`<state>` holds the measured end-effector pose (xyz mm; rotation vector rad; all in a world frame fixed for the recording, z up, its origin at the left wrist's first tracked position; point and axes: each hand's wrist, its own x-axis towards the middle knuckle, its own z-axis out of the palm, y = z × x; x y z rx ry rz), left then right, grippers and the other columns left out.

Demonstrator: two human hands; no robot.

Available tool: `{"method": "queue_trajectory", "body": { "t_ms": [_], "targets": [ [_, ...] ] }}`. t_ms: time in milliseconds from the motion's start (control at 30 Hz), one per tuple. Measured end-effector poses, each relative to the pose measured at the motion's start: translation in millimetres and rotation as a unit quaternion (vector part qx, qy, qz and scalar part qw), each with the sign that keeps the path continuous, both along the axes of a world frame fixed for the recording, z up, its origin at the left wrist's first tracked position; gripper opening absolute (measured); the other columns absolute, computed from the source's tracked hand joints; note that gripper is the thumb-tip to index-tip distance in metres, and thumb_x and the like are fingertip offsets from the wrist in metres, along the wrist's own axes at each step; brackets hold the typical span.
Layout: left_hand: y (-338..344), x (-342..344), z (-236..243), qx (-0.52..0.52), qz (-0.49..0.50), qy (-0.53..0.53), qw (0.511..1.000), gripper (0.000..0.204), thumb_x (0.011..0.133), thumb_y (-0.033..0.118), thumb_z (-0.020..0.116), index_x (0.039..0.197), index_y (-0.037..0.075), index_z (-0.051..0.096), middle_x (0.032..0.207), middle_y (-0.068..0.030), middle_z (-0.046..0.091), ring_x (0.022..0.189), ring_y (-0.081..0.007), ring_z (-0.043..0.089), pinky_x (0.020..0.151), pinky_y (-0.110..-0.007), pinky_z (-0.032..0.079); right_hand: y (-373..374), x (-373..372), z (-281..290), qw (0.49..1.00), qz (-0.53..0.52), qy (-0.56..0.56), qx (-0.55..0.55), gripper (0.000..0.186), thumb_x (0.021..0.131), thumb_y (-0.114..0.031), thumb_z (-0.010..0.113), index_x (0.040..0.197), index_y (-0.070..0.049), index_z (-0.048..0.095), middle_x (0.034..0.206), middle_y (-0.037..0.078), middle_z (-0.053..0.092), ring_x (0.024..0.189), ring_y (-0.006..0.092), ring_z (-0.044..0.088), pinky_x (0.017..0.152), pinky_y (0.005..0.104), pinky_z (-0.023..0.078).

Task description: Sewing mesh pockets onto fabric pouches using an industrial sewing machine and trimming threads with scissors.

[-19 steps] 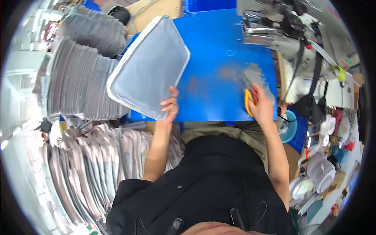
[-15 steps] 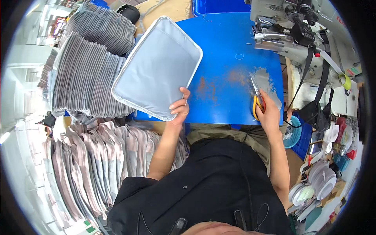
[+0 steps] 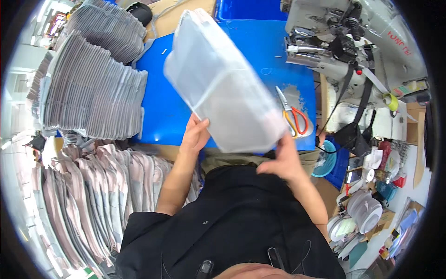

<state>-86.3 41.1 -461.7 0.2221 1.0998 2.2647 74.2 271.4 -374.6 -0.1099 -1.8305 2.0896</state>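
Note:
A pale grey fabric panel (image 3: 232, 100) with rounded corners and a bound edge is held up, tilted, over the blue table (image 3: 155, 100); motion blurs it. My left hand (image 3: 195, 133) grips its lower left edge, thumb in front and the other fingers mostly behind. At the panel's lower right corner is my right hand (image 3: 285, 160), its thumb stretched away from the fingers. Those fingers are blurred and partly covered by the corner, which they seem to touch. Scissors (image 3: 290, 109) with orange and yellow handles lie on the table just beyond my right hand, blades pointing away.
Tall stacks of similar grey panels (image 3: 97, 88) stand at the left. Nearer, a row of pinkish-grey pieces (image 3: 102, 186) hangs or stands upright. A sewing machine (image 3: 344, 42) occupies the far right. By my right arm are a turquoise basket (image 3: 326, 160) and white reels (image 3: 364, 211).
The scissors have left my right hand and now lie on the table. My right hand has come to the panel's corner. The panel has swung rightward and turned in my left hand.

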Motion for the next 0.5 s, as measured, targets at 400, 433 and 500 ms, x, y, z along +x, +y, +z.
{"method": "queue_trajectory", "body": {
  "t_ms": [400, 433, 500],
  "targets": [
    [-21, -63, 41, -0.126, 0.065, 0.279, 0.950, 0.106, 0.086, 0.058, 0.079, 0.162, 0.005, 0.028, 0.154, -0.0155, 0.049, 0.144, -0.0281, 0.047, 0.120, -0.044, 0.036, 78, -8, -45, 0.992, -0.037, -0.120, 0.034, 0.060, 0.089, -0.007, 0.079, 0.143, 0.000, 0.055, 0.135, 0.011, 0.064, 0.122, 0.0192, 0.060, 0.105, 0.0337, 0.047],
    [-25, -62, 45, -0.158, 0.038, 0.261, 0.952, 0.102, 0.085, 0.056, 0.082, 0.159, 0.003, 0.035, 0.148, -0.0166, 0.055, 0.137, -0.0270, 0.053, 0.116, -0.041, 0.040, 73, -15, -46, 0.994, -0.059, -0.081, 0.052, 0.066, 0.089, -0.008, 0.079, 0.148, -0.001, 0.050, 0.139, 0.012, 0.061, 0.125, 0.0198, 0.058, 0.107, 0.0341, 0.045],
    [-29, -69, 22, -0.182, 0.087, 0.272, 0.941, 0.083, 0.094, 0.041, 0.077, 0.157, 0.003, 0.040, 0.147, -0.0219, 0.057, 0.133, -0.0266, 0.057, 0.112, -0.040, 0.044, 66, -35, -41, 0.992, -0.096, -0.020, 0.077, 0.077, 0.090, -0.008, 0.078, 0.157, -0.004, 0.040, 0.145, 0.013, 0.056, 0.129, 0.0211, 0.054, 0.110, 0.0354, 0.042]
  ]
}}
